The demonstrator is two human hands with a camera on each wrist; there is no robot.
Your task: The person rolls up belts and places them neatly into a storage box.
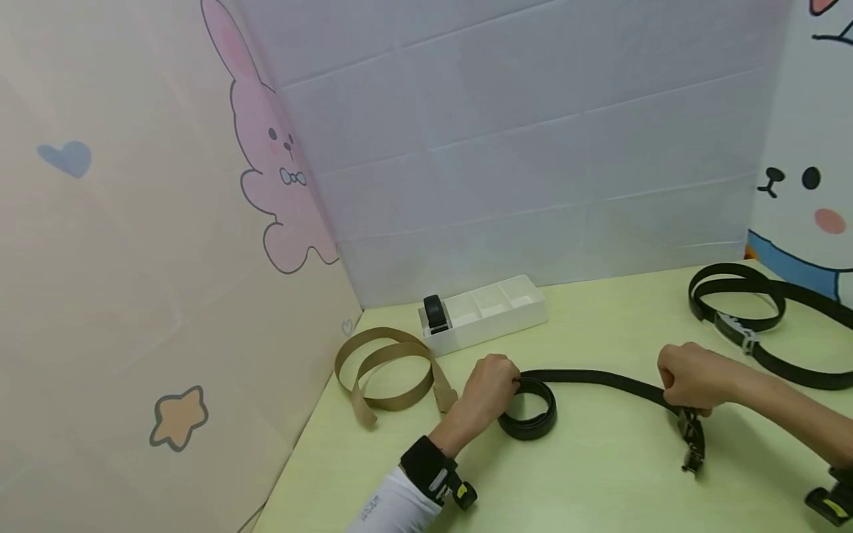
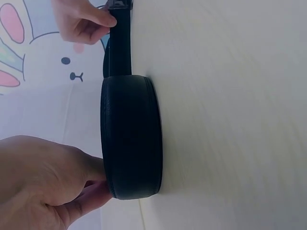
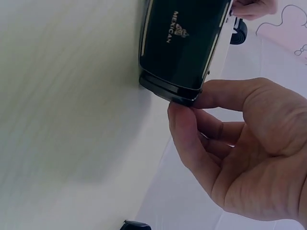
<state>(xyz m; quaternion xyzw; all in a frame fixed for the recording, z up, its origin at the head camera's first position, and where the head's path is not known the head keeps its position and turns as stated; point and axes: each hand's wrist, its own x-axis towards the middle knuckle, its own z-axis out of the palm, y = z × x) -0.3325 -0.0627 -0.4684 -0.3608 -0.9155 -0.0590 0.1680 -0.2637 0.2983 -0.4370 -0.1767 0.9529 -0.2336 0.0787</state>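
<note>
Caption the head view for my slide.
Left hand and right hand hold a partly coiled black belt near a white tray.

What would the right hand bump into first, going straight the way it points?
Beyond the black belt it holds, the right hand would probably meet the white tray, though depth is unclear.

Behind the left hand [image 1: 489, 385] comes a black wristband [image 1: 423, 460] with a small camera [image 1: 464, 494], yellow-marked – then a white sleeve [image 1: 395, 511] with grey print. Behind the right hand [image 1: 696, 375] is a similar black camera [image 1: 831, 506] – also yellow-marked.
</note>
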